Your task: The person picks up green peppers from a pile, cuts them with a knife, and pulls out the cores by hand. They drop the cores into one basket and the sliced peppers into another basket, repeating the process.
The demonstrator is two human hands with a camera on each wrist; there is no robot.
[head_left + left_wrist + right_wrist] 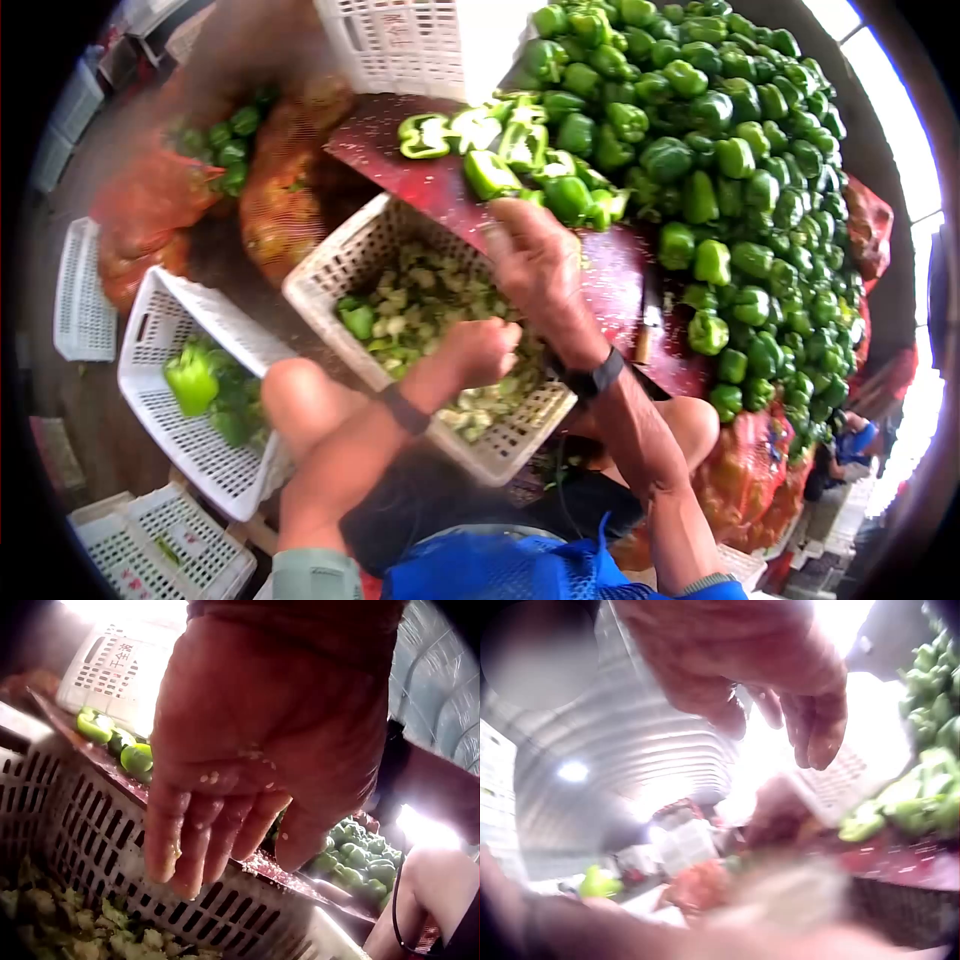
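Note:
My left hand (pixel 480 352) is over a white crate (pixel 335 240) of pale green pepper cores and scraps (pixel 420 285). Its fingers extend in the left wrist view, with seeds stuck to the palm and nothing held. Higher up, my right hand (pixel 538 262) hovers where the crate meets a dark red board (pixel 615 275). Loosely bent fingers (pixel 825 739) hold nothing in the right wrist view. Just past this hand, opened green peppers (pixel 490 175) lie on the board. To the right lies a knife with a wooden handle (pixel 645 340).
A large heap of whole green peppers (pixel 735 160) fills the right side. Another white crate (pixel 200 450) with some peppers stands at left. An upright white crate (pixel 400 45) is beyond the board; orange mesh sacks (pixel 290 190) stand at far left.

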